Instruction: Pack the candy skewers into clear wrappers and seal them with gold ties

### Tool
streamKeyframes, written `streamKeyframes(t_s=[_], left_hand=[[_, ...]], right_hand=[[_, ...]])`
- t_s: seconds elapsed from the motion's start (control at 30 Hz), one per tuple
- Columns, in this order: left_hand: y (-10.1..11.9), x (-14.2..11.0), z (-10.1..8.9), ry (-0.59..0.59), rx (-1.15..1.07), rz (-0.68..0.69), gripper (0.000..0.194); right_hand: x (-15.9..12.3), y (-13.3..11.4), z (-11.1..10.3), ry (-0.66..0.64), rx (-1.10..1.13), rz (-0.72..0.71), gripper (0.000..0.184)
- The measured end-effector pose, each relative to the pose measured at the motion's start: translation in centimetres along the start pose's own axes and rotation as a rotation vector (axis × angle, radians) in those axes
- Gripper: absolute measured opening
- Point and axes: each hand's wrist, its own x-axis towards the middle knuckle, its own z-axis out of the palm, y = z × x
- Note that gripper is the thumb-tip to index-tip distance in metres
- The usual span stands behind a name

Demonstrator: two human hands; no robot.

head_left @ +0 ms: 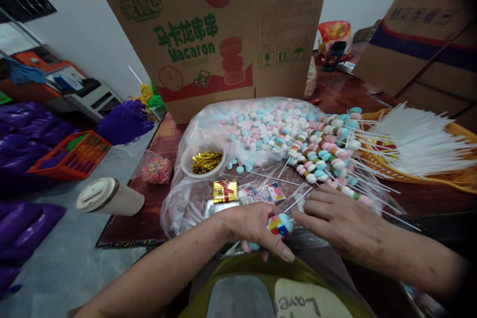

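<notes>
My left hand (257,231) is closed around a candy skewer (280,223) wrapped in a small colourful packet, near the table's front edge. Its white stick points up and right past my right hand (337,213). My right hand rests palm down beside it, fingers together, fingertips touching the stick and the clear plastic sheet (186,203). Just beyond lies a pile of finished skewers (328,154) of pink, blue and white candies. Loose candies (257,126) cover the plastic behind them.
A white bowl of gold twist ties (204,161) and small printed packets (257,193) lie ahead of my left hand. An orange basket of white sticks (417,149) sits right. A large Macaron carton (208,35) stands behind. A lidded cup (110,197) lies on its side, left.
</notes>
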Motion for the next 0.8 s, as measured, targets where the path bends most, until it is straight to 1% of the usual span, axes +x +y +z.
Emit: streamKeyframes(t_s=[0.07,0.1,0.17,0.2,0.27,0.3,0.33,0.4,0.43,0.47,0.53,0.57,0.6,0.63,0.67,0.7,0.8], left_hand=[[0.3,0.2,0.2,0.068,0.108,0.052,0.054],[0.4,0.4,0.3,0.125,0.159,0.112,0.057],[0.4,1.1,0.7,0.243,0.253,0.283,0.06],[0.5,1.5,0.8,0.286,0.285,0.367,0.058],[0.4,2.1,1.0,0.321,0.271,0.479,0.052],[0.4,2.2,0.9,0.309,0.213,0.505,0.053],[0.3,2.1,0.7,0.289,0.128,0.522,0.058],[-0.1,1.4,-0.2,0.255,-0.04,0.544,0.07],[-0.4,0.8,-0.8,0.225,-0.085,0.538,0.071],[-0.8,0.3,-1.4,0.186,-0.095,0.51,0.065],[-1.7,-0.6,-2.4,0.077,-0.039,0.391,0.04],[-2.1,-0.9,-2.6,0.021,-0.017,0.329,0.031],[-2.5,-1.0,-2.7,-0.02,-0.009,0.281,0.028],[-2.7,-0.9,-2.7,-0.023,-0.007,0.256,0.028],[-2.8,-0.8,-2.5,0.016,0.006,0.258,0.03],[-2.8,-0.7,-2.2,0.082,0.041,0.276,0.031],[-2.1,-0.4,-1.4,0.312,0.245,0.345,0.036]], right_hand=[[0.3,0.1,0.5,-0.014,0.039,0.064,0.028],[0.6,0.0,0.7,-0.026,0.059,0.077,0.027],[1.3,-0.3,1.1,-0.053,0.109,0.061,0.022],[1.6,-0.5,1.3,-0.072,0.14,0.047,0.017],[2.2,-1.0,1.6,-0.109,0.216,0.046,0.011],[2.4,-1.0,1.7,-0.111,0.254,0.059,0.009],[2.4,-1.0,1.7,-0.106,0.284,0.079,0.008],[2.2,-0.5,1.6,-0.077,0.304,0.111,0.01],[1.9,-0.1,1.4,-0.051,0.295,0.121,0.013],[1.7,0.3,1.1,-0.022,0.279,0.123,0.016],[1.2,1.0,0.5,0.04,0.241,0.11,0.023],[1.1,1.2,0.2,0.072,0.222,0.093,0.024],[1.1,1.2,-0.1,0.089,0.203,0.076,0.024],[1.2,1.2,-0.4,0.096,0.184,0.062,0.024],[1.3,1.0,-0.6,0.09,0.168,0.058,0.024],[1.4,0.9,-0.7,0.081,0.159,0.057,0.025],[1.6,0.4,-0.8,0.074,0.154,0.059,0.026]])
